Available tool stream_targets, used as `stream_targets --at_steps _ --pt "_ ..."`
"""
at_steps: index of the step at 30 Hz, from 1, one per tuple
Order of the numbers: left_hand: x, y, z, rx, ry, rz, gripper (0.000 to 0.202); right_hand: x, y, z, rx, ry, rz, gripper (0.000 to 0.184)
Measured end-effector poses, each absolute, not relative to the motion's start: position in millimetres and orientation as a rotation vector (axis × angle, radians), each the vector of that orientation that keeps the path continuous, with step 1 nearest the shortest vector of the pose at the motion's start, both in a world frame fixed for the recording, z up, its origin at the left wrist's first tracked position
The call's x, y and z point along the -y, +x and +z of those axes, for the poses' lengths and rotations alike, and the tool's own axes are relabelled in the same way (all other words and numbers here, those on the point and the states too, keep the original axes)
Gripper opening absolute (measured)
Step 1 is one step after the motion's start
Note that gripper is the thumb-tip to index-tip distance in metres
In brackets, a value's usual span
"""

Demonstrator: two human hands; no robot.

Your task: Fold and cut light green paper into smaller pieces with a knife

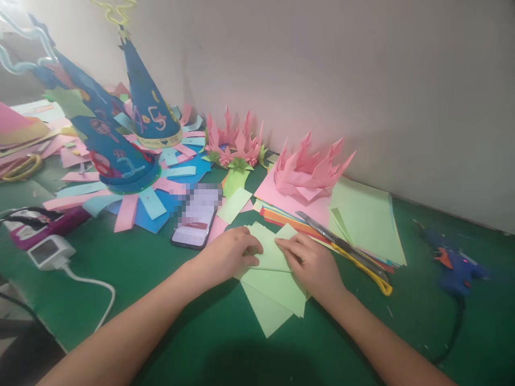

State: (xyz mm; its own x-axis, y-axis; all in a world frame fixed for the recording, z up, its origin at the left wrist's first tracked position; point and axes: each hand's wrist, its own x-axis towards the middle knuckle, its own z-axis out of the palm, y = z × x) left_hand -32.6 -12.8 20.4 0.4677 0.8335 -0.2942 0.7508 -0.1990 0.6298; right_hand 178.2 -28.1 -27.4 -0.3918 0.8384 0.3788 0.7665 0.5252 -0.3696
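Observation:
Between my hands lies a light green paper (pixel 267 254) with a folded edge and a raised flap on its right. Several more green paper sheets (pixel 269 311) are fanned out beneath it on the table. My left hand (pixel 229 251) has curled fingers at the paper's left side, thumb and fingertips gripping it. With thumb and forefinger pinched, my right hand (pixel 313 262) grips the flap at the right. The palm sides of both hands are hidden. A phone (pixel 197 217) lies just beyond my left wrist.
A paper cutter knife (pixel 341 241) and yellow-handled scissors (pixel 380 279) rest on stacked coloured sheets (pixel 370 214). Pink paper crowns (pixel 301 177) and blue cone hats (pixel 148 102) stand at the back. A blue glue gun (pixel 458 271) is right; a white charger (pixel 51 251) with cable is left.

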Motion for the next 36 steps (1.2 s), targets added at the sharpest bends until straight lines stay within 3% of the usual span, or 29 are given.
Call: stream_targets --at_steps 19,36 --pt "18.5 -31.2 21.0 -1.33 2.103 0.103 0.018 31.0 175.7 -27.1 2.296 -1.283 -0.011 0.024" --pt "15.5 -33.4 24.4 -1.3 2.086 0.082 0.022 30.7 177.7 -30.0 2.336 -1.266 -0.051 0.03"
